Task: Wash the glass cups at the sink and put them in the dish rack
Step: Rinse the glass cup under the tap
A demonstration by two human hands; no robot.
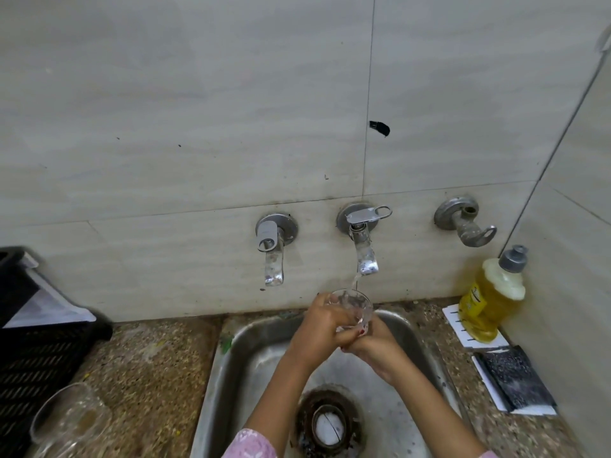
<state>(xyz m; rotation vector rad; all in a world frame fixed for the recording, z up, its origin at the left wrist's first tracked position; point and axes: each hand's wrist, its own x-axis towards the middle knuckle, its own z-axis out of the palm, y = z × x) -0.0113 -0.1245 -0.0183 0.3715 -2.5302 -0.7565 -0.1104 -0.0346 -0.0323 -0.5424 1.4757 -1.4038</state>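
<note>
Rinsing a clear round glass cup [353, 304] under the running middle chrome wall tap [363, 256], the person is holding it over the back edge of the stainless steel sink [251, 352]. The left hand [319, 322] is curling its fingers round the cup's side, and the right hand [372, 340] is gripping the base from below. Judging from this, the cup is needing a slow turn so water is reaching the whole inner wall, with a firm hold, as wet glass is likely slippery. A second clear glass cup [71, 421] is waiting at the worktop's front left corner, beside the black plastic lattice dish rack [33, 352].
</note>
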